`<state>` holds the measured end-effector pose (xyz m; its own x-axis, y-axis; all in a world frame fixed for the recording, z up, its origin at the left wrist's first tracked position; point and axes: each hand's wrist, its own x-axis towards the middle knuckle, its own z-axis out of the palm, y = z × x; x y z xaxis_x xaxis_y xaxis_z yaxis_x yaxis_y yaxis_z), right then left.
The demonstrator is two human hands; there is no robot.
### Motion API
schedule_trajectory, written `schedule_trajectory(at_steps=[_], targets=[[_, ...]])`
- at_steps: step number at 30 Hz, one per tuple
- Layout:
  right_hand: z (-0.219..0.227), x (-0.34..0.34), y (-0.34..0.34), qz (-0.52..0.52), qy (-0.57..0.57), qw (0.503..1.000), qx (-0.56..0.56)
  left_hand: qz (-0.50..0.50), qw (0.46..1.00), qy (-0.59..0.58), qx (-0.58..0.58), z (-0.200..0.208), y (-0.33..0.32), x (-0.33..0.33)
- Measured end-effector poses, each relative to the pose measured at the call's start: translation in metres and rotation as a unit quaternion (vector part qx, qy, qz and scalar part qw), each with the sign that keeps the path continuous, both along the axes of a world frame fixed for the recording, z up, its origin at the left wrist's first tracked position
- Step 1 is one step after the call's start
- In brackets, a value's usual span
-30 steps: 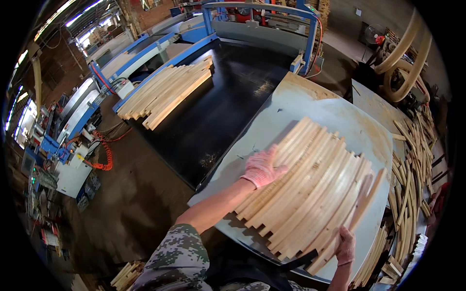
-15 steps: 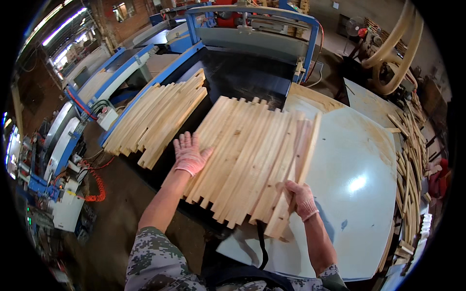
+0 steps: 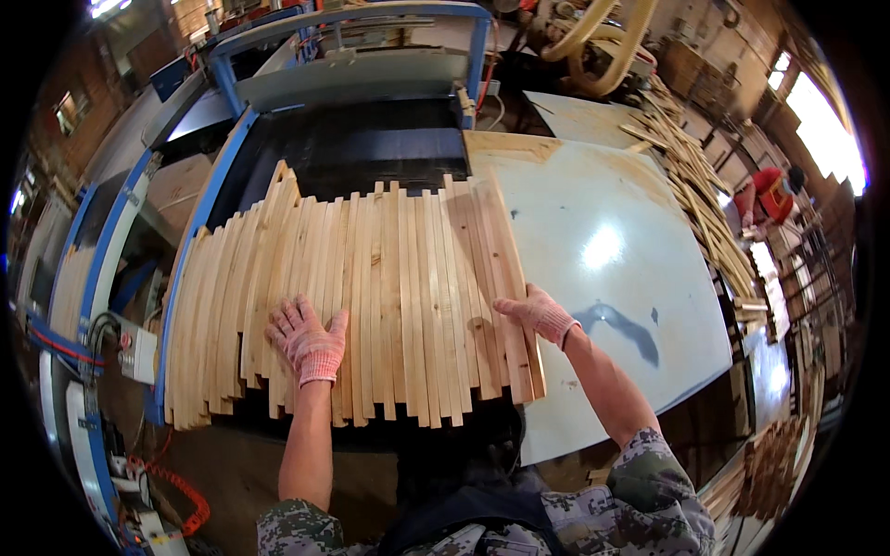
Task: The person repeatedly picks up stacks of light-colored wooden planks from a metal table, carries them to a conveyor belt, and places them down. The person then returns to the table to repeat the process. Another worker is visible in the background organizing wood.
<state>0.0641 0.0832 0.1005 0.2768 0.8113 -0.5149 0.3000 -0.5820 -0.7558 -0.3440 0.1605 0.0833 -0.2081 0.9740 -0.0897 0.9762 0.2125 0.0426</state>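
Note:
Many long, pale wooden strips [image 3: 375, 296] lie side by side in one wide layer on a dark machine bed [image 3: 371, 139], their ends uneven. My left hand [image 3: 309, 343], in a pinkish knitted glove, rests flat on the strips left of the middle, fingers spread. At the right edge of the layer, my right hand [image 3: 538, 315], gloved alike, grips the outermost wooden strip [image 3: 521, 334]. One digit of it reaches over the top, and the rest press along the outer side, partly hidden.
A pale sheet-topped table [image 3: 630, 306] adjoins the bed on the right. A blue frame [image 3: 352, 11] spans the bed's far end. Loose strips [image 3: 695, 195] are heaped beyond the table. A person in red [image 3: 768, 199] is at far right. A coiled red hose [image 3: 185, 491] hangs at lower left.
The right group of strips has moved left against the left group, closing the gap between them. My left hand has come onto the strips' top. The view has turned to the right.

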Motion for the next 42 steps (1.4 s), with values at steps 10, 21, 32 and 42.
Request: schedule_trajectory(at_steps=[10, 21, 32, 42], targets=[[-0.028, 0.015, -0.01, -0.086, 0.123, 0.984, 0.1, -0.135, 0.932, -0.308, 0.135, -0.046, 0.016, -0.089], [0.015, 0.034, -0.075, -0.053, -0.291, 0.955, -0.033, 0.229, 0.953, 0.072, 0.186, 0.007, 0.001, -0.418], [-0.002, 0.029, -0.061, 0.013, -0.489, 0.871, 0.047, 0.228, 0.958, 0.134, 0.112, 0.058, -0.001, -0.454], [-0.023, -0.07, -0.017, 0.047, -0.243, 0.962, 0.118, 0.227, 0.966, 0.014, 0.126, 0.08, -0.021, -0.445]])
